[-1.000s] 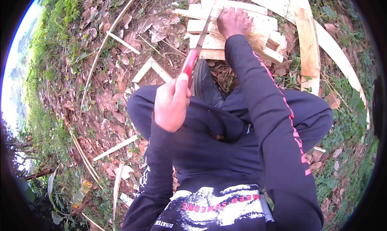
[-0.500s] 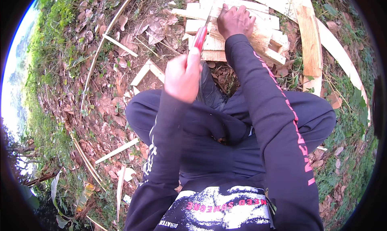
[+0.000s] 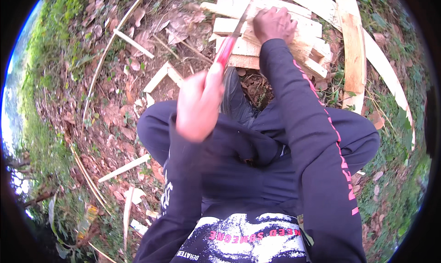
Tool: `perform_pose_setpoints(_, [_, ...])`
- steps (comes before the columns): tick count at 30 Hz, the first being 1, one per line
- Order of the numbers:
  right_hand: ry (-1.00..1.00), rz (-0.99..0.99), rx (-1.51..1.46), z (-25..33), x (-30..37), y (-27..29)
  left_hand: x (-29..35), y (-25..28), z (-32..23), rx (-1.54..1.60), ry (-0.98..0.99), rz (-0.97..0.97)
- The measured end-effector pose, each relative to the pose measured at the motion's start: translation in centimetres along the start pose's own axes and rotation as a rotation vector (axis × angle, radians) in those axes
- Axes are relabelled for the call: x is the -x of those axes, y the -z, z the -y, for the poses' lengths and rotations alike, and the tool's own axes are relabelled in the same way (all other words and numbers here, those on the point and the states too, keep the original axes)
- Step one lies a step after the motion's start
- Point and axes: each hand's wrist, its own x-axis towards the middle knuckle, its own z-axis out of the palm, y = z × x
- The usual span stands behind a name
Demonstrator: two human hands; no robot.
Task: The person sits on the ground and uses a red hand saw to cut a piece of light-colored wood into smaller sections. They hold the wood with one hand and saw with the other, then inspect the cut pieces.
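My left hand (image 3: 200,102), somewhat blurred, is closed round the red handle (image 3: 225,51) of a handsaw. From there the saw's blade (image 3: 245,17) slants up and right, lying against pale wooden pieces. Just right of the blade, my right hand (image 3: 275,25) bears down with bent fingers on a piece of wood (image 3: 299,43) atop the stack. Under it lie several cut wooden blocks (image 3: 228,26), piled on the ground beyond my shoe (image 3: 235,95). The blade's exact contact with the wood is hard to make out.
Long pale boards (image 3: 353,56) curve past the stack on the right. Thin wooden strips (image 3: 124,168) and an angled pair of offcuts (image 3: 158,77) lie among dry leaves on the left. My crossed legs (image 3: 177,125) are close below the stack; grass borders both sides.
My left hand has drawn the saw back toward my body and slightly left, so more blade shows. My right hand stays on the wood. The whole view has shifted a little.
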Motion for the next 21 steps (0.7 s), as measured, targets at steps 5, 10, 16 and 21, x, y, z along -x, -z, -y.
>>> perform_pose_setpoints(5, [0.002, -0.025, 0.017, -0.3, -0.7, 0.4, 0.0, -1.5, 0.1, -0.167, -0.066, -0.057])
perform_pose_setpoints(10, [0.012, -0.023, 0.006, -0.1, -0.1, 0.4, -1.1, -2.1, -0.1, -0.249, -0.138, -0.081])
perform_pose_setpoints(16, [0.019, -0.076, 0.025, -1.0, -0.8, -0.2, 3.0, 0.5, 2.6, 0.116, 0.017, -0.053])
perform_pose_setpoints(21, [0.066, -0.101, 0.016, -0.9, -0.1, -0.3, -2.7, -0.7, 0.8, -0.045, -0.146, -0.006])
